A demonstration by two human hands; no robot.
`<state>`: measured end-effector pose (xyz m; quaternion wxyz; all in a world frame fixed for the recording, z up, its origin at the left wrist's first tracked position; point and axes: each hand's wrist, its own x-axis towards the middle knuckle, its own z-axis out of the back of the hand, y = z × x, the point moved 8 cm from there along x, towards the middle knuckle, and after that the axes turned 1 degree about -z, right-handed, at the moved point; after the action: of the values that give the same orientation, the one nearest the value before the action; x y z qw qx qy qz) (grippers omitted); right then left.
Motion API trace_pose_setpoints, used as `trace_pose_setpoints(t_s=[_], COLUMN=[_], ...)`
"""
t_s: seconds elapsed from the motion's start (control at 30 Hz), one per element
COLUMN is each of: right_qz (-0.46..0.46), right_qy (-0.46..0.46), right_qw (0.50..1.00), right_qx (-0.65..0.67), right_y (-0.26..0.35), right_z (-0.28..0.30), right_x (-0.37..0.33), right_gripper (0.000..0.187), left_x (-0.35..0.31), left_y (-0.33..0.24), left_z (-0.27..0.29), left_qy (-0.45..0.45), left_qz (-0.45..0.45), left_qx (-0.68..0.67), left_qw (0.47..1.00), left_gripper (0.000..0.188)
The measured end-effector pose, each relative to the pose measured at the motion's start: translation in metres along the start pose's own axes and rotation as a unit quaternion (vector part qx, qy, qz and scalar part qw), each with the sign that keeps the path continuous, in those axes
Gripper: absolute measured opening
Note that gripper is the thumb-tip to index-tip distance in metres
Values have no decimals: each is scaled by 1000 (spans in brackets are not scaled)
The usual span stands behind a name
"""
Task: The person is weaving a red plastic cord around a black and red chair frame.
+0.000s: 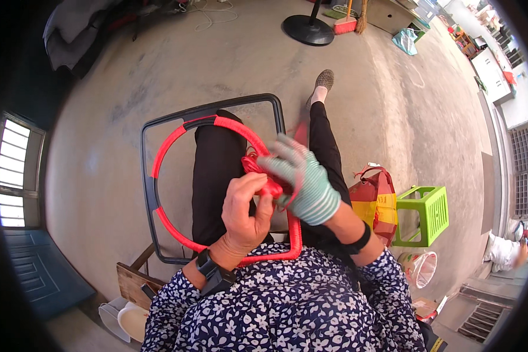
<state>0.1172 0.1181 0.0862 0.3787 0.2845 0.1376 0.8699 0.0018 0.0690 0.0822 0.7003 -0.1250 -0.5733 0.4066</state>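
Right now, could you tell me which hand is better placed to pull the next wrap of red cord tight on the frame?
Right: the gloved right hand already grips the red cord, while the bare left hand steadies the frame.

Red-yellow bag (376, 202) beside green stool (426, 215)

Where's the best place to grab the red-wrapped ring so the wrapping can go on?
Probably the wrapped left arc of the red ring, coming from the person's left. That stretch lies bare over the dark frame, while the left hand and gloved right hand crowd the cord bundle on the right.
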Motion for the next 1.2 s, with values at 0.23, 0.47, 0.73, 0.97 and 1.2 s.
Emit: trace_pose_setpoints(t_s=[0.23,0.47,0.73,0.97,1.2], right_qz=[-263,-288,-569,-463,-392], right_qy=[-266,86,-269,39,-142], right_qw=[774,921,700,654,506], right_qx=[510,-249,337,597,755], right_y=[-95,-133,-233,-97,-120], right_z=[28,41,36,-83,-42], right_x=[-50,-98,-194,-95,-113], right_gripper=[18,15,17,42,17], left_x=[-17,-55,-58,-57,-57], left_y=[45,69,73,71,76], left_z=[-9,-49,-58,-59,-55], left_qy=[-20,108,100,78,62], left_qz=[233,535,560,551,559], left_qx=[-77,-347,-388,-399,-401], left_qw=[969,762,726,729,723], left_gripper=[23,26,24,22,23])
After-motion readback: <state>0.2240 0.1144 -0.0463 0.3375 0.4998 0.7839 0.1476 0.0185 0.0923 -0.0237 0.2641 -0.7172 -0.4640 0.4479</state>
